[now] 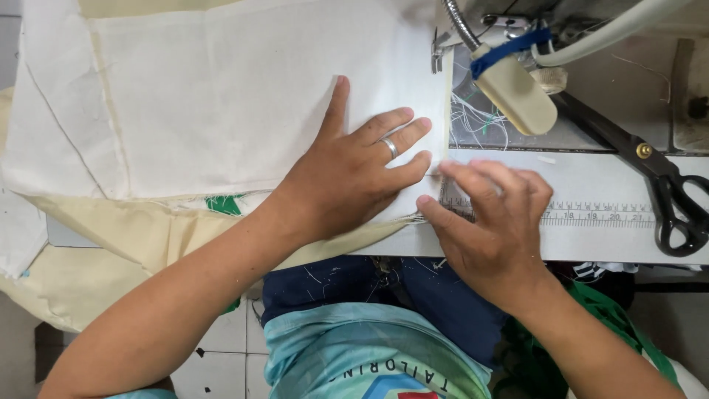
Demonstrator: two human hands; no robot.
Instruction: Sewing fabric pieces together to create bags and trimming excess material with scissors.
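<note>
Cloth (221, 96) pinned flat at the sewing table (613, 244).
Left hand (347, 177) lies spread and open on the soft, light cloth; right hand (491, 222) fingertips pinch its edge just beyond the left fingertips. It likely slips easily; best held at the hem. The needle is hidden, scissors (665, 185) cut off.

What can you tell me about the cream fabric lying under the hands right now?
The cream fabric looks like plain woven cotton, in several overlapping panels with visible seam lines. It lies flat on the sewing table and drapes off the near left edge. The left hand, wearing a ring, presses flat on it. The right hand pinches its right edge near the printed ruler strip. Loose threads fray from the lower right corner.
</note>
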